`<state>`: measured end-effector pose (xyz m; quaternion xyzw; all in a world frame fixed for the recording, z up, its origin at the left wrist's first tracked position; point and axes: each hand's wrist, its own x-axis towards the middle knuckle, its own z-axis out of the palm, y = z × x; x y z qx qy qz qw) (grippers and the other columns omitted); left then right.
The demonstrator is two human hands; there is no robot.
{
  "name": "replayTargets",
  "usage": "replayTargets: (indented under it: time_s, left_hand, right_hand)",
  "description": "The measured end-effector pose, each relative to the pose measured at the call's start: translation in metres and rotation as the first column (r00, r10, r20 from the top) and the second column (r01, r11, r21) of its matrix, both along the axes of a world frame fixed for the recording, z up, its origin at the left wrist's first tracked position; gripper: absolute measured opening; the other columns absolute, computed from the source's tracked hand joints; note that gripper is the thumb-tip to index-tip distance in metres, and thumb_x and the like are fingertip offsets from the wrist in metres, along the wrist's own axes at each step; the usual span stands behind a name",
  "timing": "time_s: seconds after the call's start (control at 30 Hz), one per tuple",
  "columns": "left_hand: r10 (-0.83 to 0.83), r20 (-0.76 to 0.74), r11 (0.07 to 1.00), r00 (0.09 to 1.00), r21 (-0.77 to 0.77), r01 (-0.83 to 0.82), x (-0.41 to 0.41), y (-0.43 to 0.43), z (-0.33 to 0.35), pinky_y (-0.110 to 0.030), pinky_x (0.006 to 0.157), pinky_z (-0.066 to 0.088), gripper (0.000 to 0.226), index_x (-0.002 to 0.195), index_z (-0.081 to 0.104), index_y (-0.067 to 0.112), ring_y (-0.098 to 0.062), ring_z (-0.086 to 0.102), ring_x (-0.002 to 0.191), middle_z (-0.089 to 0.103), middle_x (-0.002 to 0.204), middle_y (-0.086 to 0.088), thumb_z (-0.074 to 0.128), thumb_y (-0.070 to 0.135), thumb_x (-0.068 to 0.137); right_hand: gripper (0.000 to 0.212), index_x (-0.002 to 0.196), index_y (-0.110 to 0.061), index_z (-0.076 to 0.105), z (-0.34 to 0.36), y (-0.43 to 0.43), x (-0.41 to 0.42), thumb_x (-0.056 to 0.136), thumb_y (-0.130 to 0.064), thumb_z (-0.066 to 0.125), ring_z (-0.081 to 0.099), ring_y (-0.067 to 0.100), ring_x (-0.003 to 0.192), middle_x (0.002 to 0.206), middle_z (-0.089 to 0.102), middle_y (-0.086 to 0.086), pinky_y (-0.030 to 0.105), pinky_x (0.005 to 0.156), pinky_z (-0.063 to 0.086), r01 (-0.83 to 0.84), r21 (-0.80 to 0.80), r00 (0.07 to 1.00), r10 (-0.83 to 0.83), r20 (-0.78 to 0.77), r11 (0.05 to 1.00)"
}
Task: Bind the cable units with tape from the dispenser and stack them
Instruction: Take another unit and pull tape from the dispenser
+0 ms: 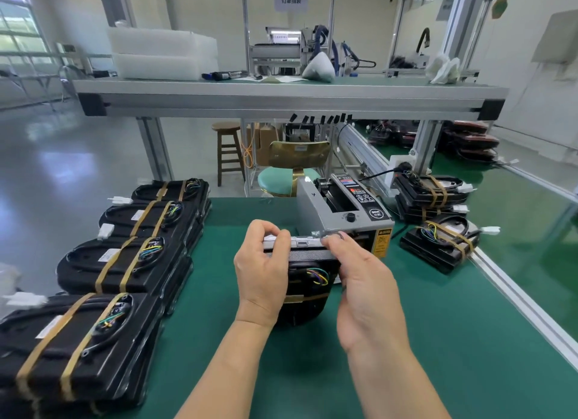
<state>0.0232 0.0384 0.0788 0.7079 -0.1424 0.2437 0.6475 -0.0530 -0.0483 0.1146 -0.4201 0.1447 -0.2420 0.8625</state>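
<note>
- 2 hands hold 1 black cable unit (pixel 308 262) tipped up on its edge over the green desk (pixel 422 340). Its top rim sits close to the mouth of the tape dispenser (pixel 344 209), likely so that a fresh strip has only a short way to travel.
- The left hand (pixel 262 268) is curled over the unit's upper left rim, thumb and fingers pinching it. This looks like the steadying grip that keeps the unit from tipping.
- The right hand (pixel 362 281) is clamped on the upper right corner, its fingertips (pixel 334 238) just beside the dispenser's outlet. Whether a strip of tape lies between them I cannot tell.
- 1 tan tape band (pixel 305 299) already crosses the lower part of the unit, below its coloured wires (pixel 317 276). I judge the binding partly done, with a 2nd band to come, since the finished units carry 2.
- 4 stacks of bound units (pixel 125 262) lie in a row along the desk's left edge, each top unit wrapped in 2 tan bands. They sit within the left arm's reach, so that row seems the place for finished work.
- 2 more piles of units (pixel 438 243) lie right of the dispenser, also banded. Their part in the flow is unclear.
</note>
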Motion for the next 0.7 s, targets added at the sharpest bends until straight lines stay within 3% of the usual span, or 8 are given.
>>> replayTargets:
  time_s: [0.1,0.23,0.37,0.53,0.7]
  left_hand:
    - [-0.016,0.002,1.0,1.0,-0.019,0.016,-0.002,0.0,0.0,-0.013,0.065,0.039,0.011,0.075,0.054,0.019,-0.005,0.049,0.068,0.057,0.074,0.009,0.056,0.024,0.084]
    - [-0.015,0.002,1.0,1.0,-0.022,0.015,-0.003,0.002,0.0,-0.016,0.064,0.041,0.013,0.074,0.054,0.016,-0.005,0.049,0.067,0.056,0.073,0.006,0.056,0.024,0.084]
    - [-0.005,0.012,1.0,1.0,-0.019,0.005,-0.002,0.004,0.0,-0.016,0.064,0.041,0.013,0.073,0.053,0.017,-0.005,0.049,0.066,0.056,0.072,0.006,0.057,0.024,0.084]
    - [-0.017,0.012,1.0,1.0,-0.024,0.017,-0.002,0.006,0.0,-0.015,0.063,0.04,0.014,0.073,0.053,0.016,-0.004,0.049,0.066,0.056,0.071,0.006,0.057,0.025,0.083]
    - [-0.02,0.01,0.999,1.0,-0.031,0.02,-0.002,0.007,0.001,-0.015,0.061,0.04,0.016,0.073,0.053,0.016,-0.003,0.048,0.063,0.055,0.069,0.006,0.059,0.027,0.082]
  right_hand:
    - [0.019,0.069,-0.007,0.077,-0.002,0.011,-0.001,0.085,0.0,0.067,0.07,0.01,0.076,0.129,0.063,0.009,0.016,0.054,0.051,-0.03,-0.031,1.0,0.03,0.0,0.999]
    - [0.019,0.073,-0.006,0.077,-0.006,0.016,0.002,0.087,-0.002,0.065,0.067,0.026,0.101,0.134,0.059,0.015,0.018,0.059,0.053,-0.044,-0.082,0.999,0.041,-0.032,0.996]
    - [0.02,0.072,-0.007,0.078,-0.006,0.017,0.004,0.087,-0.002,0.065,0.066,0.027,0.104,0.135,0.058,0.016,0.017,0.058,0.052,-0.041,-0.112,0.998,0.037,-0.044,0.993]
    - [0.021,0.069,-0.01,0.078,-0.005,0.017,0.005,0.086,-0.003,0.068,0.068,0.02,0.09,0.131,0.061,0.016,0.017,0.055,0.052,-0.051,-0.118,0.998,0.046,-0.051,0.992]
    - [0.021,0.069,-0.01,0.078,-0.006,0.018,0.006,0.086,-0.005,0.068,0.067,0.021,0.094,0.127,0.062,0.011,0.016,0.058,0.052,-0.033,-0.185,0.999,0.027,-0.035,0.982]
